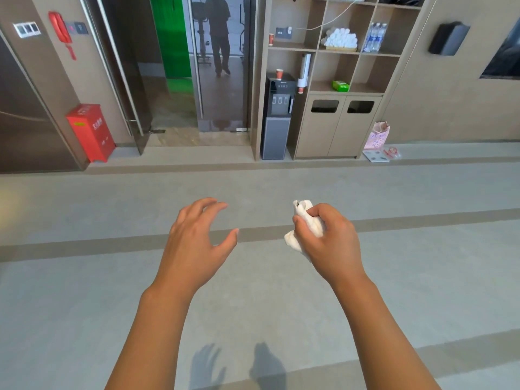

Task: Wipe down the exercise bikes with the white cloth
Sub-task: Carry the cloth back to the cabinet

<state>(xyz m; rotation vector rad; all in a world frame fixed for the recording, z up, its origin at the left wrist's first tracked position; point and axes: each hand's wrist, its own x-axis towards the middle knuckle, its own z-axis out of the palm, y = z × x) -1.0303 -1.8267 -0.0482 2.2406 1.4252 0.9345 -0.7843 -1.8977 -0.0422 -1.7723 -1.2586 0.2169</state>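
My right hand [330, 237] is closed around a crumpled white cloth [305, 220], which sticks out above and below my fingers. My left hand [197, 237] floats beside it at the same height, fingers spread and curled, holding nothing. Both hands hang over bare grey floor. An exercise bike shows only as a reflection [203, 38] in the glass door far ahead, beside the reflection of a standing person. No bike itself is in view.
Ahead stand a glass door [222, 80], a dark water dispenser [277, 119], a wooden shelf unit [346, 52] holding rolled white towels [340, 38] and water bottles, and a red fire box [91, 132] at left. A pink bag [378, 136] sits on the floor.
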